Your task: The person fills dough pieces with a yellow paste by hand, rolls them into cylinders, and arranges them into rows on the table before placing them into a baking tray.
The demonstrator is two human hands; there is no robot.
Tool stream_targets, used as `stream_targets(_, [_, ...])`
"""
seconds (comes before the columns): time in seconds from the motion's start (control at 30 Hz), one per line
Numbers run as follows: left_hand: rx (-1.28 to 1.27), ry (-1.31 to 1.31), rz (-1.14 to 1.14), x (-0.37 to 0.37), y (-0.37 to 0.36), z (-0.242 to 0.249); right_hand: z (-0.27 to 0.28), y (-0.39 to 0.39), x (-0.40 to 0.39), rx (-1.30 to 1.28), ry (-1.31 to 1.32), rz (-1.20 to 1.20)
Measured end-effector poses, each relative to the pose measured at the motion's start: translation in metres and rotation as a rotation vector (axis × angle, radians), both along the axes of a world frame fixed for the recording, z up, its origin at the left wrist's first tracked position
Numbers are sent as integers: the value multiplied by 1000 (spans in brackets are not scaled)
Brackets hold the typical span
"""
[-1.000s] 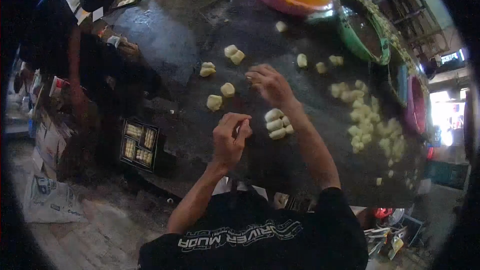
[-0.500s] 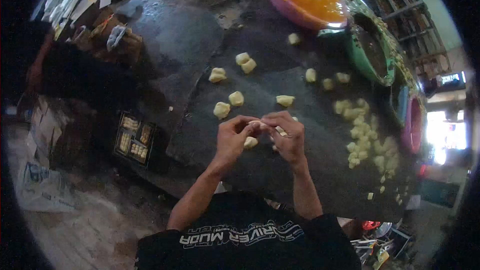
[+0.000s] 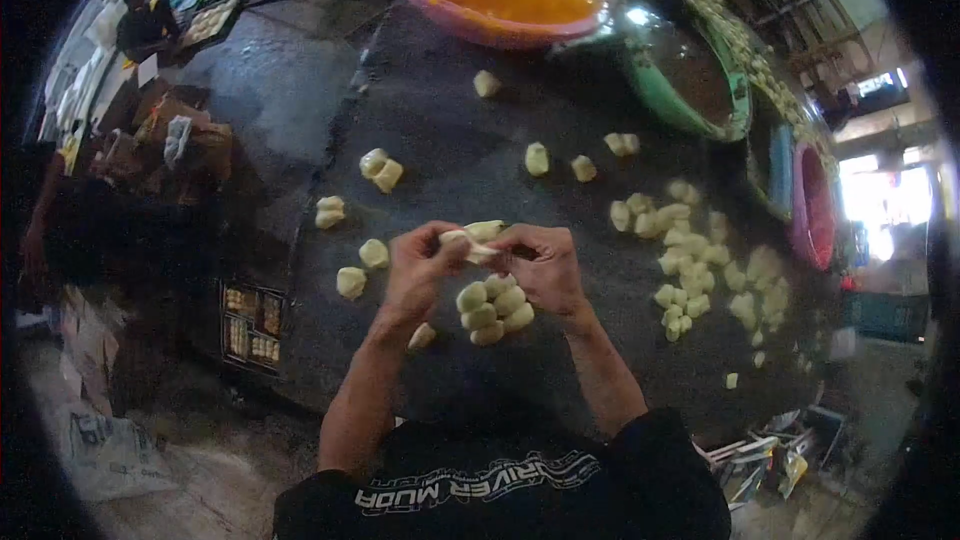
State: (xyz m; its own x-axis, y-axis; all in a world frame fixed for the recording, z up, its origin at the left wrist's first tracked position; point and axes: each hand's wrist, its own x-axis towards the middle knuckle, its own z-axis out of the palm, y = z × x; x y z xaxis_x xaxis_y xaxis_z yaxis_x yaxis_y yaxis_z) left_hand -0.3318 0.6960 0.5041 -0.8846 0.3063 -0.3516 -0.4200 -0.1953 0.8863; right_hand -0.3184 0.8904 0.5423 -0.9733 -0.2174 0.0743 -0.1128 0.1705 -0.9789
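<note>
Between both hands is a pale piece of dough [image 3: 472, 244], pulled out sideways and pinched at its two ends. My left hand [image 3: 418, 265] has its fingers closed on one end. On the other end, the fingers of my right hand [image 3: 545, 268] are pressed together. Just beyond the hands lies another dough piece [image 3: 487, 229], partly covered. A tight cluster of dough balls [image 3: 492, 312] sits on the dark table [image 3: 560, 380] below the hands. Two dough balls [image 3: 373, 253] rest left of my left hand, and a single dough lump [image 3: 422, 336] lies by its wrist.
A pink basin of orange liquid [image 3: 500, 22] stands at the far edge, with a green basin [image 3: 738, 105] and a pink-red tub [image 3: 815, 205] to the right. Many small dough pieces [image 3: 690, 260] lie at right. A divided tray [image 3: 252, 325] is at left; a person [image 3: 148, 22] is far left.
The view has swung, so the table contents sit differently in it. The dough between my hands now shows as a stretched piece, and the cluster of balls below them has come into sight.
</note>
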Motion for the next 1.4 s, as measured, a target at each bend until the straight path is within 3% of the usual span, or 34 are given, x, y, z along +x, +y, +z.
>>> stream_targets(0.03, [119,16,109,-1,-2,0,-1,10,2,5,-5,-18])
stream_targets(0.1, [243,29,200,-9,-6,1,-2,29,7,-465,-122,-145])
stream_targets(0.17, [164,253,449,-26,-5,2,-21,62,-10,-513,218,-375])
stream_targets(0.2, [170,258,438,-32,0,3,-21,72,-21,-510,228,-384])
stream_targets(0.27, [-376,481,218,-38,9,6,-21,87,-38,775,585,-625])
stream_targets(0.3, [-367,492,213,-42,12,1,-33,94,-44,781,594,-635])
stream_targets(0.37, [-861,882,0,-50,17,-19,-64,106,-50,880,617,-423])
stream_targets(0.57, [-780,862,12,-50,2,-31,-22,54,54,720,400,-739])
stream_targets(0.7, [-971,1033,5,-43,-10,-19,-56,30,120,972,403,-760])
stream_targets(0.77, [-641,961,18,-23,5,20,-56,37,134,776,227,-734])
stream_targets(0.8, [-619,977,-1,-12,18,24,-40,37,134,787,227,-764])
stream_targets(0.87, [-13,776,-194,13,43,30,5,26,130,218,125,-861])
stream_targets(0.9, [-132,1097,-211,23,58,44,12,17,132,217,129,-873])
stream_targets(0.93, [-255,1417,-221,31,71,61,15,7,136,-46,13,-775])
stream_targets(0.97, [-249,1425,-224,32,81,71,18,5,140,-304,-97,-664])
stream_targets(1.0, [-102,1382,-329,33,93,79,25,12,143,-304,-91,-670])
stream_targets(1.07, [50,1332,-441,31,137,77,28,47,145,-915,-38,-298])
stream_targets(1.1, [181,1215,-519,33,154,70,7,62,148,-1197,-91,-273])
stream_targets(1.13, [308,1097,-594,29,173,63,1,83,140,-1197,-96,-265])
stream_targets(1.2, [362,1070,-586,14,204,45,-10,126,122,-996,0,-317])
stream_targets(1.23, [100,889,-480,13,214,42,25,151,100,-674,-27,-258])
stream_targets(1.27, [-155,702,-369,10,223,40,8,198,80,-134,335,-322])
stream_targets(1.3, [-267,705,-261,12,233,39,-6,249,64,416,672,-364])
stream_targets(1.33, [-285,687,-254,14,232,40,17,299,36,334,239,-581])
stream_targets(1.37, [-317,685,-313,15,225,42,41,335,12,579,201,-838])
stream_targets(1.4, [-347,681,-371,16,220,41,29,380,-11,1124,421,-931])
